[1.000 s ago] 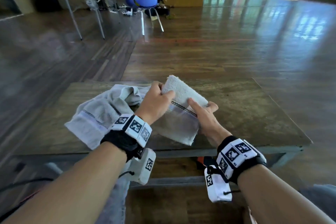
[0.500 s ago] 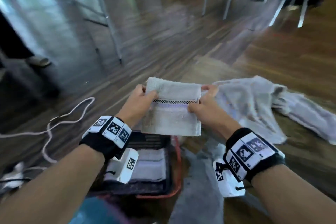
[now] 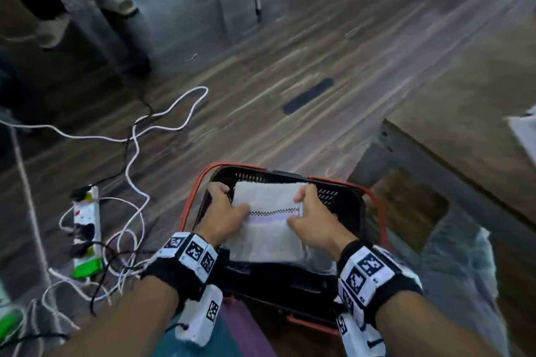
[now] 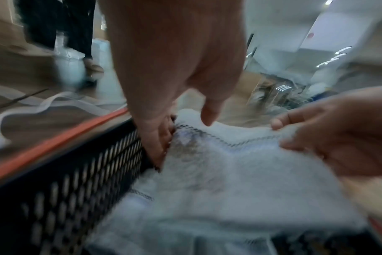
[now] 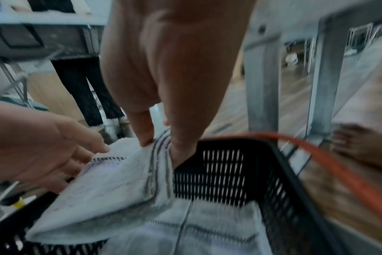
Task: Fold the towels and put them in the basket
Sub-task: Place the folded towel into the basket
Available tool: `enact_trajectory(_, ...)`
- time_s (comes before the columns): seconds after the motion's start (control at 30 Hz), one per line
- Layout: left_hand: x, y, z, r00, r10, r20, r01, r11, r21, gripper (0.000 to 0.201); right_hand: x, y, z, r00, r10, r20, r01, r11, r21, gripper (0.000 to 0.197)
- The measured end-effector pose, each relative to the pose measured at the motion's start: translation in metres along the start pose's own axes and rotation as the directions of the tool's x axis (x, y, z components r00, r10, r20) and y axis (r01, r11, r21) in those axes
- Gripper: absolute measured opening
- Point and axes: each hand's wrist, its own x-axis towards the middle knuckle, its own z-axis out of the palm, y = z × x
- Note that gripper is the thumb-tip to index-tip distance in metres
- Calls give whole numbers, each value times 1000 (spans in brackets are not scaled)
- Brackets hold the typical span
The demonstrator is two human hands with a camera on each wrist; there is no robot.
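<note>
Low in the centre of the head view, a folded towel [image 3: 268,217] was held flat over the open top of the basket [image 3: 352,206], a black slatted crate with an orange rim and handle standing on the wooden floor [image 3: 290,66]. At the towel's left edge the left hand [image 3: 224,213] gripped it, thumb on top and fingers curled underneath, close against the basket's left wall in the left wrist view. At its right edge the right hand [image 3: 314,219] pinched it between thumb and fingers; the right wrist view showed the stacked layers of the fold squeezed there. A checked dark band and a pale lilac stripe ran across the towel from one hand to the other. Beneath it, on the bottom of the basket, lay another folded towel [image 5: 207,229] with the same dark trim.

To the right of the frame stood the table [image 3: 464,124], its grey metal leg just beside the basket. At the left, white cables [image 3: 136,136] wound over the floor to a power strip [image 3: 85,229]. In the upper left corner were a standing person's dark trouser legs and light shoes [image 3: 52,27].
</note>
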Motion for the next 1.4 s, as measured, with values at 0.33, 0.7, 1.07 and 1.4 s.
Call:
enact_trajectory(0.33,72,-29,16,970,-160,181,91,936,339,20,75,47,59,963,215,162,-236,964,125,42)
enact_trajectory(0.7,108,-36,28,949,-274,158,146,823,549,31,110,65,72,930,273,246,-318,933,170,47)
enact_trajectory(1.07,110,-27,46,967,-241,82,122,722,681,51,112,71,76,924,249,291,-269,963,31,63)
enact_trajectory(1.4,91,-19,35,950,-214,227,45,815,578,31,95,37,57,963,188,192,-222,959,177,51)
